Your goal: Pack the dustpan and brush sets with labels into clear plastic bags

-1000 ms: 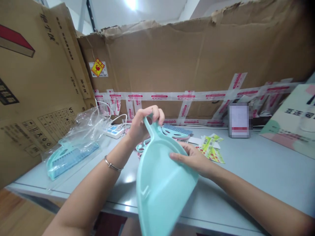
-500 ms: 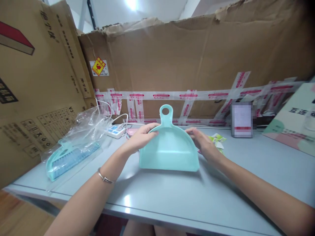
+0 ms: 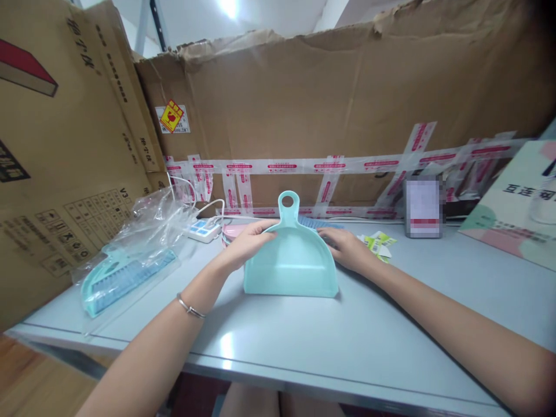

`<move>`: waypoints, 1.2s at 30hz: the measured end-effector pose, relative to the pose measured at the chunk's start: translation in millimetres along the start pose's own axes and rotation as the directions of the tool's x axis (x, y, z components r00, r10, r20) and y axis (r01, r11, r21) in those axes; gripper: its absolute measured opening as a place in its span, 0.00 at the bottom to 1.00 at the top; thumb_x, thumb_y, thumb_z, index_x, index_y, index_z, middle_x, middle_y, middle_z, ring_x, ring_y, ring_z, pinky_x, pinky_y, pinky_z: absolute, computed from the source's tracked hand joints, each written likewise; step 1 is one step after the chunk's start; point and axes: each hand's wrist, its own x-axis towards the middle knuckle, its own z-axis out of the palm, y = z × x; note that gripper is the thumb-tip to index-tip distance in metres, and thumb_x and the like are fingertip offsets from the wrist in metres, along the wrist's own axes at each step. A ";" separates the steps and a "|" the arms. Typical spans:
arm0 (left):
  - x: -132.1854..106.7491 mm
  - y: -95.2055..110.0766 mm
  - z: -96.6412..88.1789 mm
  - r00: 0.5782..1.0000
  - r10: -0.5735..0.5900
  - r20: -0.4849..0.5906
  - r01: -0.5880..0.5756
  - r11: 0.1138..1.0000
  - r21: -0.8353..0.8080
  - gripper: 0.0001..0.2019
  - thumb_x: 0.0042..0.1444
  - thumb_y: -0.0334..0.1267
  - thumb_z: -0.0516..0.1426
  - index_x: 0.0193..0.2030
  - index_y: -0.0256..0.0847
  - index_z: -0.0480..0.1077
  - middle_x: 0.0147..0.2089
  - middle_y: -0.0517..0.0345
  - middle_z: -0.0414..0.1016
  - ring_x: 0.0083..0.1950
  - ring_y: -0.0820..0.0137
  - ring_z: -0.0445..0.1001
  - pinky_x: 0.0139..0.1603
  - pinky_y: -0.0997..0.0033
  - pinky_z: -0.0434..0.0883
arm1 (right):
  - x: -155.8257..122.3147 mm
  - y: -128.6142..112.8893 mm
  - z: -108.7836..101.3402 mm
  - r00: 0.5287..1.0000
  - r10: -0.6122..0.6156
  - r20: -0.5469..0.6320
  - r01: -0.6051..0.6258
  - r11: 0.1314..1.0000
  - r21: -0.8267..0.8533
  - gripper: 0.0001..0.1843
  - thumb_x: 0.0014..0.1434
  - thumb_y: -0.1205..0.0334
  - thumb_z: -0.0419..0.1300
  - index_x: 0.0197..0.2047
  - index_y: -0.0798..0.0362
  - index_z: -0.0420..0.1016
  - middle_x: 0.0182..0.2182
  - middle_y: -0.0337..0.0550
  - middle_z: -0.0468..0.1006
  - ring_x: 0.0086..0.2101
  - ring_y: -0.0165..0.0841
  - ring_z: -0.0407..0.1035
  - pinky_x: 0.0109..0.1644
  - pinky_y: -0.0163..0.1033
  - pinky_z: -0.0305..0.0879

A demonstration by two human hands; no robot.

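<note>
A mint-green dustpan stands upright in front of me, its open front edge down at the tabletop and its ring handle pointing up. My left hand grips its left edge, thumb on the inner face and fingers behind. Blue bristles of a brush show behind the dustpan's right shoulder. My right hand is closed there, fingers curled toward the brush; the dustpan hides the fingertips and most of the brush.
A bagged dustpan and brush set lies at the left. Behind are a power strip, a pink item, green-white wrappers and a phone-like device. Large cartons wall the back; a printed box stands right.
The dustpan has shifted slightly left and its bottom edge looks more level. My right hand has moved left behind its edge, and blue bristles have come into view there.
</note>
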 end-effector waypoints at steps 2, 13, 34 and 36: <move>-0.3 -0.7 1.1 1.000 0.005 -0.009 -0.005 1.000 -0.005 0.19 0.51 0.35 0.54 0.51 0.40 0.73 0.51 0.53 0.75 0.56 0.61 0.68 0.55 0.62 0.64 | 0.8 3.8 -5.7 1.000 0.026 -0.008 -0.026 1.000 -0.015 0.12 0.59 0.61 0.50 0.38 0.53 0.74 0.41 0.51 0.78 0.42 0.42 0.72 0.47 0.47 0.65; 1.5 -4.2 4.7 0.998 -0.019 -0.054 0.020 1.000 0.014 0.20 0.48 0.33 0.54 0.50 0.41 0.73 0.47 0.55 0.77 0.48 0.64 0.72 0.51 0.65 0.65 | 14.0 -12.6 -87.6 0.534 0.460 -0.709 -0.009 0.842 0.539 0.12 0.55 0.50 0.58 0.30 0.50 0.65 0.27 0.39 0.67 0.29 0.32 0.61 0.38 0.39 0.58; -0.1 -10.4 8.1 0.987 0.159 -0.017 -0.154 0.976 0.155 0.22 0.51 0.48 0.59 0.50 0.39 0.71 0.50 0.52 0.74 0.51 0.62 0.70 0.52 0.64 0.65 | 1.9 -112.9 -30.2 0.945 0.286 -0.161 -0.185 0.869 0.459 0.13 0.60 0.53 0.51 0.41 0.52 0.68 0.35 0.45 0.77 0.34 0.36 0.71 0.37 0.38 0.63; -0.4 -11.5 8.2 0.985 0.168 -0.030 -0.158 0.966 0.204 0.23 0.50 0.49 0.60 0.51 0.39 0.71 0.53 0.51 0.73 0.54 0.60 0.69 0.54 0.64 0.64 | 5.5 -115.9 -29.5 0.949 0.269 -0.166 -0.176 0.886 0.428 0.12 0.60 0.53 0.50 0.41 0.52 0.67 0.34 0.44 0.77 0.32 0.35 0.70 0.36 0.38 0.62</move>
